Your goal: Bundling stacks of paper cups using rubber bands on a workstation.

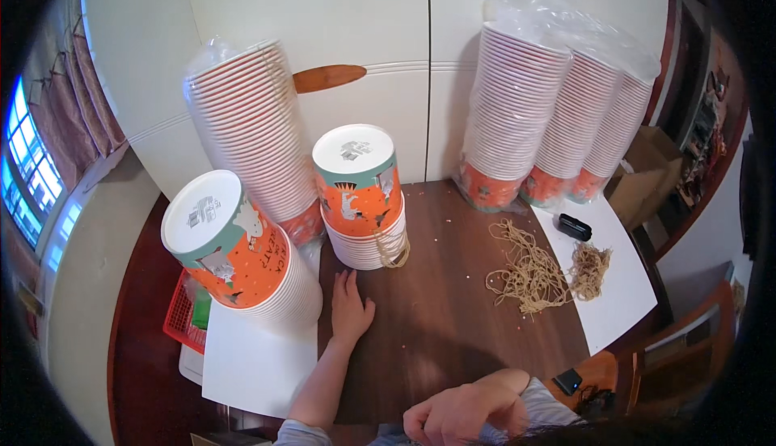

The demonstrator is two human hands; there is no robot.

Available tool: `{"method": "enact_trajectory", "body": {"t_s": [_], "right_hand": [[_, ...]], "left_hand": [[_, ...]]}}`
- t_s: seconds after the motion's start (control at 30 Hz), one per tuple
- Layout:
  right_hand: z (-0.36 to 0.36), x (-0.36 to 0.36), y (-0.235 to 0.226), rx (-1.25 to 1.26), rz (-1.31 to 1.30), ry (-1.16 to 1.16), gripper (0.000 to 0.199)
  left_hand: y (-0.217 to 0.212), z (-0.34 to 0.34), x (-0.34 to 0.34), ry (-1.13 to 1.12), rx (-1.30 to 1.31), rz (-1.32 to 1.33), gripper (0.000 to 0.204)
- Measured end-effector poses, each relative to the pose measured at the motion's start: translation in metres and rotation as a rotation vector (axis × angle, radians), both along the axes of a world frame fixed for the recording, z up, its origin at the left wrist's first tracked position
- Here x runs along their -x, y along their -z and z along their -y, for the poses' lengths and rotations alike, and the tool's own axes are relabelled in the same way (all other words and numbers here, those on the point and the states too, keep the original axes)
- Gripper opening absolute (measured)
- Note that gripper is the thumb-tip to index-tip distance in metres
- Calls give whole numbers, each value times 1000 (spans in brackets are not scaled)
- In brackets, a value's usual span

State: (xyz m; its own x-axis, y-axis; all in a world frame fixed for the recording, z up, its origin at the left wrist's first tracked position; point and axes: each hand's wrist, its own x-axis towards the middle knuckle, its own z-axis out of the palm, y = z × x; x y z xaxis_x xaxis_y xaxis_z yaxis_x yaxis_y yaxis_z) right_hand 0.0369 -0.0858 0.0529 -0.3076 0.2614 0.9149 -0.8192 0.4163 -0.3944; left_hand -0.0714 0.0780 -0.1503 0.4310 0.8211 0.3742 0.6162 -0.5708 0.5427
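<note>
My left hand point(351, 314) lies on the brown tabletop with its fingers stretched out. Its fingertips reach the foot of a short stack of upside-down paper buckets point(358, 191), orange and green with white bases. A loop of tan string point(393, 250) hangs against that stack's right side. To the left of the hand stands a larger upside-down stack of the same buckets point(242, 244), tilted in view. Close to the lower edge, my right hand point(467, 414) is held in front of my body, its fingers curled inward. Whatever they may hold is hidden.
Tall plastic-wrapped bucket stacks stand at the back left point(246, 115) and back right point(517, 107). On the right lie tangled tan string point(525, 272), a smaller string bundle point(590, 272) and a black object point(574, 226). A red basket point(182, 317) sits beyond the left table edge.
</note>
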Motion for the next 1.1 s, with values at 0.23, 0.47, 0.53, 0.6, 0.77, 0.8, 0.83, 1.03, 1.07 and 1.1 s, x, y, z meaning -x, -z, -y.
{"method": "enact_trajectory", "body": {"t_s": [0.23, 0.47, 0.53, 0.6, 0.77, 0.8, 0.83, 1.03, 1.07, 1.1], "right_hand": [[6, -1, 7, -46, -34, 35, 40], [10, -14, -15, 63, 47, -4, 41], [9, -15, -16, 39, 57, -18, 42], [8, -15, -16, 17, 68, -27, 43], [10, -14, -13, -169, 77, 52, 43], [14, -16, -18, -106, 70, 13, 43], [15, -17, -20, -46, 60, -29, 43], [22, -21, 3, -177, 14, 61, 44], [25, -19, 4, -194, -9, 79, 45], [27, -19, 5, -213, -33, 96, 45]], "left_hand": [[1, 1, 0, -23, 1, -20, 60], [-2, 2, -1, -38, -11, -18, 60], [-1, 2, -1, -39, -16, -25, 60], [2, 1, -2, -43, -28, -37, 60], [0, 2, -9, -27, -62, -42, 58], [-2, 3, -11, -29, -73, -50, 58], [-2, 2, -12, -32, -79, -46, 58], [-6, 4, -7, -64, -20, -82, 59], [-6, 5, -8, -72, -45, -76, 58], [-5, 5, -9, -82, -70, -70, 58]]}}
